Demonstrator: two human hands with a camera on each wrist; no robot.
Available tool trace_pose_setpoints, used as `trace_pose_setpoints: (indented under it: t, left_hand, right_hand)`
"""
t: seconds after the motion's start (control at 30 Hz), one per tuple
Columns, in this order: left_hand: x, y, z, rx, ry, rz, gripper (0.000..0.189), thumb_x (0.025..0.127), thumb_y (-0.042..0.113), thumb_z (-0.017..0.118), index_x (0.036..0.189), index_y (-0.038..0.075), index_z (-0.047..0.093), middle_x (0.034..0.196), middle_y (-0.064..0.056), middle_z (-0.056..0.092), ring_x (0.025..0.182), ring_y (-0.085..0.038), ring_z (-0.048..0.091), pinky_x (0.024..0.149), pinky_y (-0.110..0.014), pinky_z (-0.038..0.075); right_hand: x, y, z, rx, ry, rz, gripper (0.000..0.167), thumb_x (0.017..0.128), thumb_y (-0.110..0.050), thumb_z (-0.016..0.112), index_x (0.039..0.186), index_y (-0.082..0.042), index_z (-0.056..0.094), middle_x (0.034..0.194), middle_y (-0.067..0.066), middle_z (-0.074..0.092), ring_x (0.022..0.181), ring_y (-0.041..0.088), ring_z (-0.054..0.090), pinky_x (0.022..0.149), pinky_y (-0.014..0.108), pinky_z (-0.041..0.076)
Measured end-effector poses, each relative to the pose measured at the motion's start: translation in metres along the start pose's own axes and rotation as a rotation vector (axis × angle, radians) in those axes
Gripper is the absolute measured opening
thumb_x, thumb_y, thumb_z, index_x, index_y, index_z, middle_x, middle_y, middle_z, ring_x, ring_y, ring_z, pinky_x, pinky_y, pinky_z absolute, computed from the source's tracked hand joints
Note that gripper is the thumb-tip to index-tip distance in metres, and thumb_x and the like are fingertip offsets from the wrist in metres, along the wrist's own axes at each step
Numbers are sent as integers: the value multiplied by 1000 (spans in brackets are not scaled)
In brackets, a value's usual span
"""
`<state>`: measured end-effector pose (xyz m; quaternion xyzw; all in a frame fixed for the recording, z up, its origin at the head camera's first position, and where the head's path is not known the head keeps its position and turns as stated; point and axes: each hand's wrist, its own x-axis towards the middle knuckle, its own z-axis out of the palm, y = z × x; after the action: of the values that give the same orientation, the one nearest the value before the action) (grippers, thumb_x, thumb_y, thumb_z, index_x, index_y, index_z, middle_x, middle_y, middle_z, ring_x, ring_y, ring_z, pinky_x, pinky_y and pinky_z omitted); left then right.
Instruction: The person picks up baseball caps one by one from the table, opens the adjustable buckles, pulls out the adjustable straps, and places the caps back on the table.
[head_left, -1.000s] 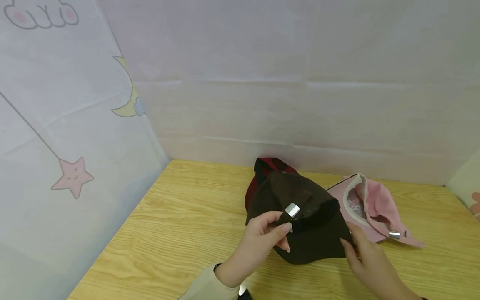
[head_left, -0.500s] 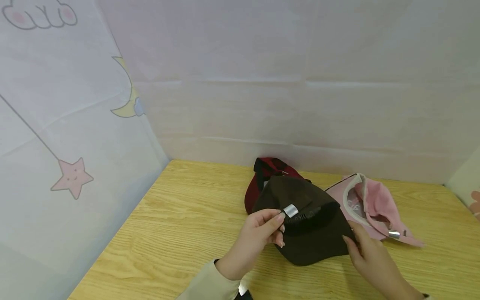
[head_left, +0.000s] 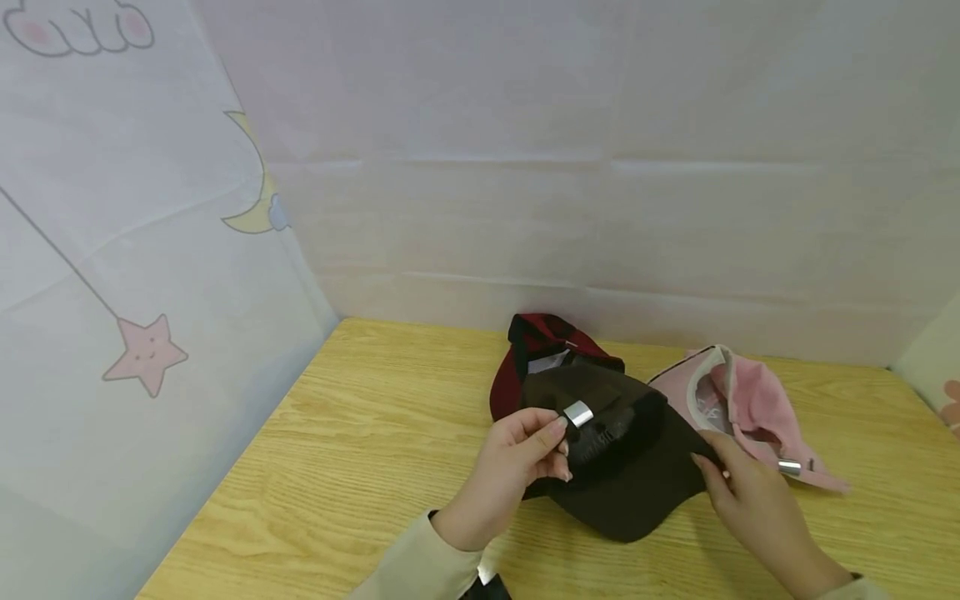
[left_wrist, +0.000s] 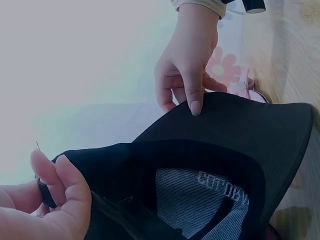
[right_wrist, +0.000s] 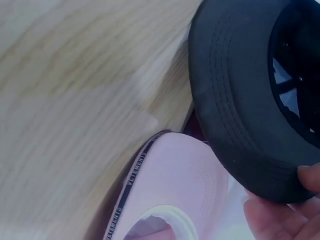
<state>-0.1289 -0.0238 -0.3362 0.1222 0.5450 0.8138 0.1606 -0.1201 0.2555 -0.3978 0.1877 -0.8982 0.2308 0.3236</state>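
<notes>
A black baseball cap (head_left: 637,492) is held up between both hands, its inside facing the person and its brim at the lower right. My left hand (head_left: 506,467) pinches the cap's back strap, right beside the silver buckle (head_left: 578,413). On the brim's right edge, the thumb and fingers of my right hand (head_left: 753,500) pinch the fabric. Mesh panels and pale stitched letters (left_wrist: 220,185) show inside the crown in the left wrist view. The brim's underside, with curved rows of stitching, fills much of the right wrist view, where the black cap (right_wrist: 240,100) overlaps a pink cap (right_wrist: 185,160).
The pink cap (head_left: 776,408) lies on the wooden table (head_left: 375,417) to the right, its opening showing. Behind the black cap, a red and black cap (head_left: 506,379) sits near the back wall (head_left: 562,208). A small dark object (head_left: 487,588) is at the bottom edge.
The black cap has shifted rightward and its brim has tipped lower, uncovering more of the red cap. My left fingers have moved slightly left along the strap, away from the buckle.
</notes>
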Motion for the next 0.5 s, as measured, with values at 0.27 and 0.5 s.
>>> trace_pose_setpoints:
  t: [0.27, 0.5]
  left_hand:
    - [3, -3, -5, -24, -7, 20, 10, 101, 3, 49, 95, 2, 56, 79, 0, 56, 64, -7, 58, 69, -24, 53]
    - [5, -6, -8, -8, -14, 30, 10, 101, 2, 47, 101, -4, 56, 80, 0, 57, 67, -7, 60, 73, -25, 54]
  right_hand:
    - [8, -2, 0, -35, -74, 35, 32, 78, 8, 72, 106, -3, 61, 82, 4, 64, 62, 7, 50, 52, 30, 43]
    - [19, -7, 8, 1, -62, -13, 38, 84, 4, 70, 118, 7, 55, 105, 22, 63, 95, 38, 60, 77, 49, 44]
